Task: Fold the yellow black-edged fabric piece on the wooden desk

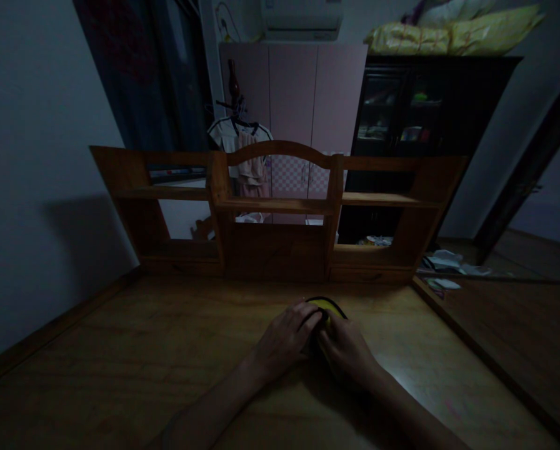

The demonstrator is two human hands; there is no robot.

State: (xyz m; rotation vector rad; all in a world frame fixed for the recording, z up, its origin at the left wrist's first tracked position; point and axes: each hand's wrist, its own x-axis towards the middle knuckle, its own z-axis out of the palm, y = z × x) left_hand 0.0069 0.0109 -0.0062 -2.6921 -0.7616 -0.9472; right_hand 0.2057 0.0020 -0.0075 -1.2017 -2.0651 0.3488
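Note:
A small yellow thing with a black rim (327, 304) is low over the wooden desk top (167, 350), mostly covered by my hands, so its kind cannot be told. My left hand (284, 332) is closed with curled fingers on its near left side. Against its right side, my right hand (348, 345) is closed too, thumb and fingers pinching the edge close to my left fingertips. A dark part of it shows between the two hands, and its underside is hidden in shadow.
A wooden shelf unit (275, 206) with small drawers stands along the desk's far edge. A wall (50, 187) borders the left side. A raised wooden edge (486, 356) runs down the right. Behind are a pink wardrobe (292, 94) and a dark cabinet (449, 106).

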